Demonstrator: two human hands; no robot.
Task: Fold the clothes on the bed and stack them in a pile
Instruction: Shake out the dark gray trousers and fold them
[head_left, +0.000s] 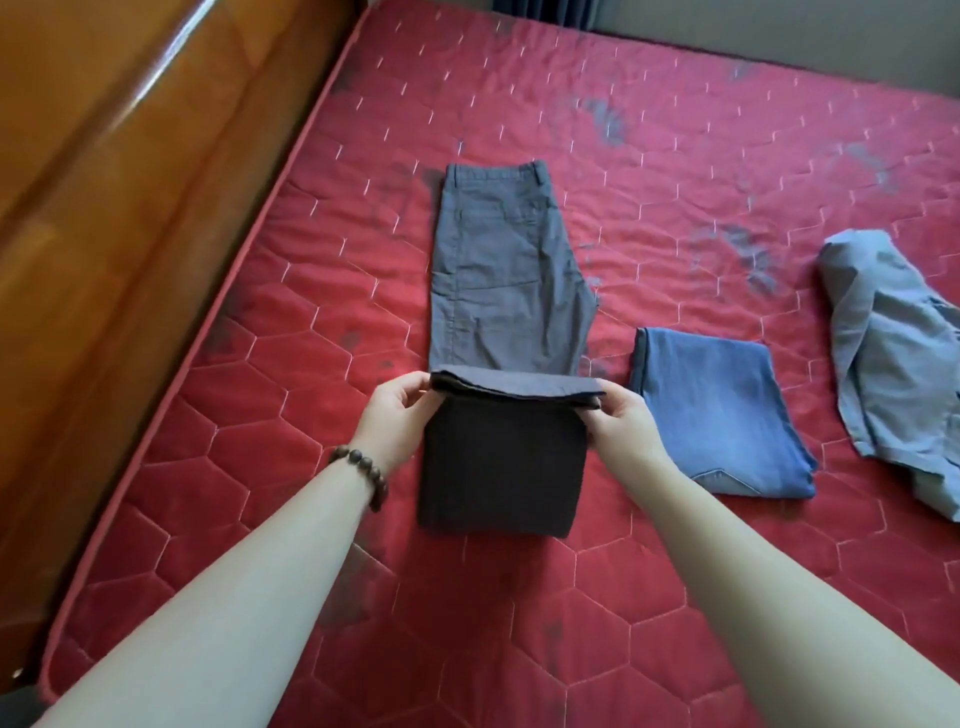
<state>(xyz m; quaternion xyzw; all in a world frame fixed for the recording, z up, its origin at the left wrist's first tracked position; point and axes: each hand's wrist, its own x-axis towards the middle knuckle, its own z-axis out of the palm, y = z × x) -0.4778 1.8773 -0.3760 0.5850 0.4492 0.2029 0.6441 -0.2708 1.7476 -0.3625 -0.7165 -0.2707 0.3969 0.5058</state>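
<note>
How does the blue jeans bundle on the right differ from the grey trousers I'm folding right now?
The blue jeans are folded into a compact rectangle; the grey trousers still lie long, only the leg end turned back. The jeans lie untouched; the left hand and right hand pinch the trousers' folded edge. The jeans are brighter blue, the trousers dull grey. Both lie on the red mattress.

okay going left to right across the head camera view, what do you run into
wooden bed frame → left hand → grey trousers, their lower part folded over and held → right hand → folded blue jeans → crumpled light blue shirt. All the clothes lie on the red mattress.
</note>
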